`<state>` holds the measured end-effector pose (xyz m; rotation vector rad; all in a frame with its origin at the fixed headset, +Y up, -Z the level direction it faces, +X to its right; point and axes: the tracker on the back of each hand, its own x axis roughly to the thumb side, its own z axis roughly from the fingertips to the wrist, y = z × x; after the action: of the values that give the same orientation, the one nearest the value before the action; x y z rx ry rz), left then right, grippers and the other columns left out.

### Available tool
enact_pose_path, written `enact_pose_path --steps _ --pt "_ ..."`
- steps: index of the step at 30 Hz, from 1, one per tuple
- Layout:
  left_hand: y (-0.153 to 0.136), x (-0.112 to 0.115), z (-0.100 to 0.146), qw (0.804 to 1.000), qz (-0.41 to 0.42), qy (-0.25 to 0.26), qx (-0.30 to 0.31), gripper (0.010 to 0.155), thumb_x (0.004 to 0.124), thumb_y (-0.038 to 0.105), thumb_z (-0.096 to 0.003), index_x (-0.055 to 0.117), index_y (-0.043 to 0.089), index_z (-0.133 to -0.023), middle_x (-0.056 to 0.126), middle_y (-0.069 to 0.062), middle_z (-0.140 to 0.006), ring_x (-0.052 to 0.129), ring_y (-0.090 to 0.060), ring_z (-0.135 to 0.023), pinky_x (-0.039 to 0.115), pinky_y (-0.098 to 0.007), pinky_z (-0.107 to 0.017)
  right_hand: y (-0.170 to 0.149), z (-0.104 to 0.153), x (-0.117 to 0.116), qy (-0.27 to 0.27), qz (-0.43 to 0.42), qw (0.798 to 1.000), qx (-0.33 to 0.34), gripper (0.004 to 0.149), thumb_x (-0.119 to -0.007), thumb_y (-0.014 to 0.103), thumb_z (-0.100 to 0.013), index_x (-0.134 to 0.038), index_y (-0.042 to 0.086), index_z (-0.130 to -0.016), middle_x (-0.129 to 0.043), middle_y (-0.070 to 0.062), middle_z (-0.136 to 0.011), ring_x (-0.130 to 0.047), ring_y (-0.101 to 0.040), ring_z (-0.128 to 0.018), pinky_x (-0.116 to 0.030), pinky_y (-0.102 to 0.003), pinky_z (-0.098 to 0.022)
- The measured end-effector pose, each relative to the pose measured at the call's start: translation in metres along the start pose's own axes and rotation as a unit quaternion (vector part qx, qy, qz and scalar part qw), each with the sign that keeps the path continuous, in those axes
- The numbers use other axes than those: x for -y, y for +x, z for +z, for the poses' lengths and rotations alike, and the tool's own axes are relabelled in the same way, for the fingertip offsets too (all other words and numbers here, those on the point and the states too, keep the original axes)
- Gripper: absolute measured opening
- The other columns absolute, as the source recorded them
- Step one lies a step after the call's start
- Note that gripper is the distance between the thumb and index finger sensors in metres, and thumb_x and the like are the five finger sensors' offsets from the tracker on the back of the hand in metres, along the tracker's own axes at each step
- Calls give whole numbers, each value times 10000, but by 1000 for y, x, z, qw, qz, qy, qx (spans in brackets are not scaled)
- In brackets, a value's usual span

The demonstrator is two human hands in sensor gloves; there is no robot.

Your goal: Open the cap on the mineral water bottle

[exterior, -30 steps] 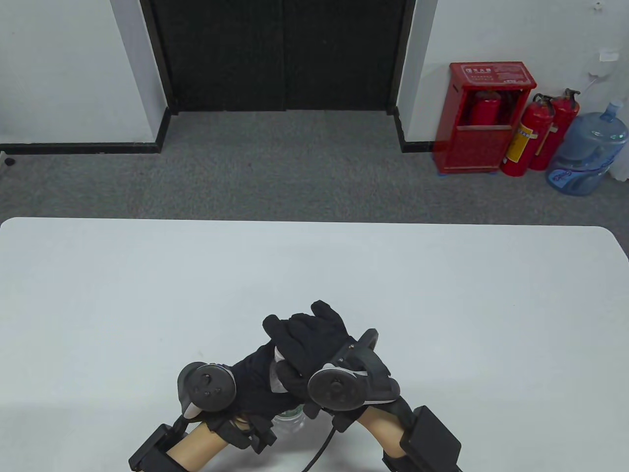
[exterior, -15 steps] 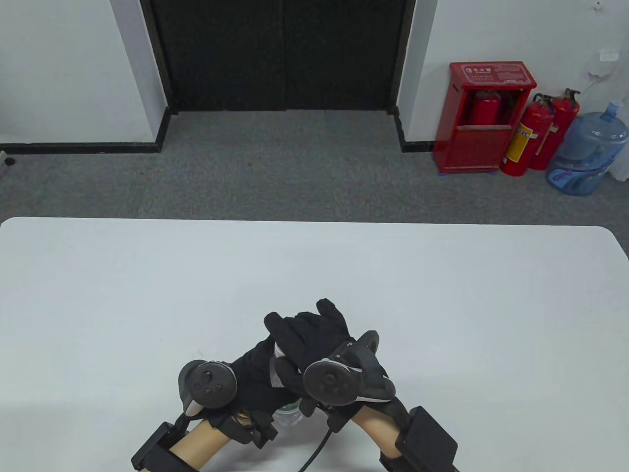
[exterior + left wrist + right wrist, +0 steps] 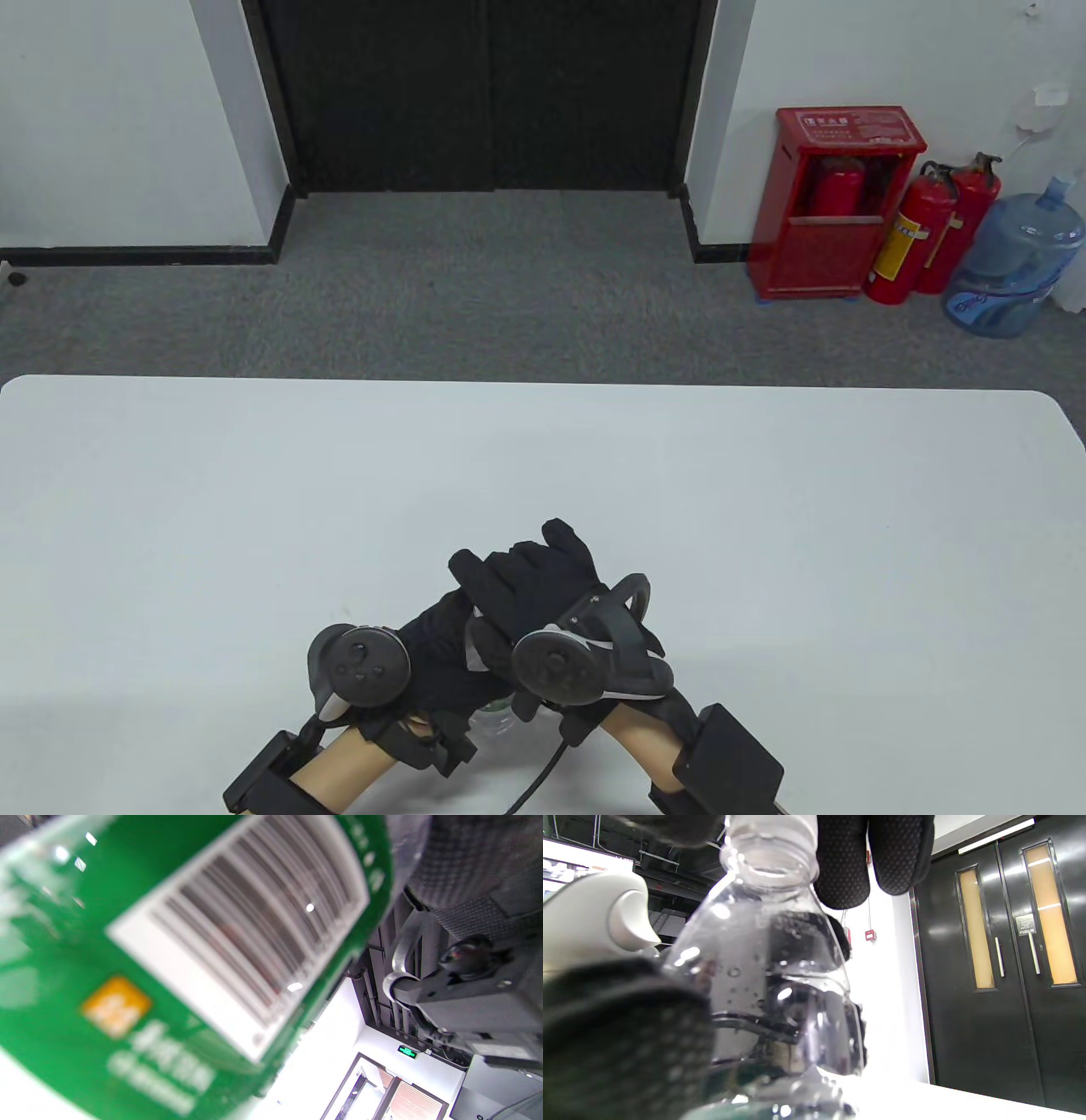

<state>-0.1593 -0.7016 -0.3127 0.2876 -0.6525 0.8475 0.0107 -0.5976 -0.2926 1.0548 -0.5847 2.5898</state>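
A clear mineral water bottle (image 3: 494,718) with a green label stands near the table's front edge, mostly hidden under both hands. My left hand (image 3: 433,658) grips its body; the left wrist view shows the green barcode label (image 3: 191,955) very close. My right hand (image 3: 526,581) sits on top of the bottle and closes over the cap, of which only a white sliver (image 3: 469,630) shows. In the right wrist view the clear shoulder and neck (image 3: 772,942) rise to the top edge, with my right fingers (image 3: 874,853) wrapped around the neck top.
The white table (image 3: 764,509) stretches far and to both sides of the hands. A cable (image 3: 543,768) runs from my right wrist off the front edge. Fire extinguishers and a water jug stand on the floor at the back right.
My right hand has turned a little about the bottle top, and its tracker has swung left toward my left hand. My left hand and the bottle have stayed in place.
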Motion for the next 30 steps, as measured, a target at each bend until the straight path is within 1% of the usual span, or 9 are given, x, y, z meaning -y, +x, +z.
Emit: enact_pose_path --steps 1,3,4,6,8,15,20,24,30 --pt "0 0 0 1000 0 0 0 922 861 689 -323 355 283 -978 662 -46 -915 958 -351 -656 835 -500 -453 -1 0 -1 -2 4 1000 -4 666 -626 660 -388 -667 362 -983 -846 -47 -827 -762 -396 -751 -388 -636 -666" --pt "1 1 0 1000 3 -1 -1 922 862 688 -323 356 281 -978 664 -48 -914 959 -350 -654 836 -500 -452 -1 0 -1 -3 21 1000 -19 619 -655 627 -388 -675 398 -963 -863 -23 -673 -800 -359 -636 -443 -619 -639" --pt "1 2 0 1000 2 -3 -2 923 860 690 -322 357 279 -978 665 -48 -913 961 -348 -652 836 -499 -450 1 0 0 -4 26 1000 -7 615 -656 605 -394 -690 365 -959 -873 -19 -635 -813 -354 -606 -460 -617 -630" --pt "0 3 0 1000 4 -2 -4 923 858 690 -323 352 280 -977 662 -46 -915 960 -347 -654 837 -498 -452 3 0 -1 3 26 1000 2 615 -627 551 -414 -667 314 -980 -870 -40 -676 -799 -374 -644 -440 -624 -638" --pt "-2 2 0 1000 16 0 -14 924 858 689 -324 348 283 -978 658 -43 -919 956 -348 -660 835 -498 -457 2 1 -1 8 19 1000 1 616 -606 519 -425 -601 319 -1008 -831 -52 -812 -757 -394 -742 -391 -634 -659" --pt "-8 -2 -1 1000 12 7 -20 922 860 687 -324 346 289 -979 652 -39 -925 949 -349 -672 829 -501 -466 -8 5 18 -31 -2 1000 -2 636 -620 510 -424 -539 314 -1024 -786 -51 -899 -720 -401 -800 -366 -647 -665" --pt "-12 -5 -2 1000 10 14 -22 921 859 684 -327 341 292 -980 645 -37 -931 944 -352 -682 827 -502 -474 -30 24 23 -17 4 999 -29 634 -639 500 -423 -519 330 -1022 -756 -50 -935 -699 -399 -823 -360 -646 -667" --pt "-14 -8 -1 1000 7 18 -24 922 861 684 -325 344 292 -980 645 -36 -932 944 -351 -681 826 -503 -474 -49 53 7 18 -1 998 -52 642 -668 510 -419 -513 344 -1020 -745 -47 -947 -708 -392 -817 -368 -643 -665" --pt "-14 -9 -1 1000 -2 18 -22 920 864 679 -326 345 292 -980 644 -36 -933 942 -354 -684 825 -506 -475 -64 88 -42 115 10 990 -77 655 -703 499 -408 -523 336 -1016 -770 -45 -943 -728 -394 -814 -383 -646 -660"
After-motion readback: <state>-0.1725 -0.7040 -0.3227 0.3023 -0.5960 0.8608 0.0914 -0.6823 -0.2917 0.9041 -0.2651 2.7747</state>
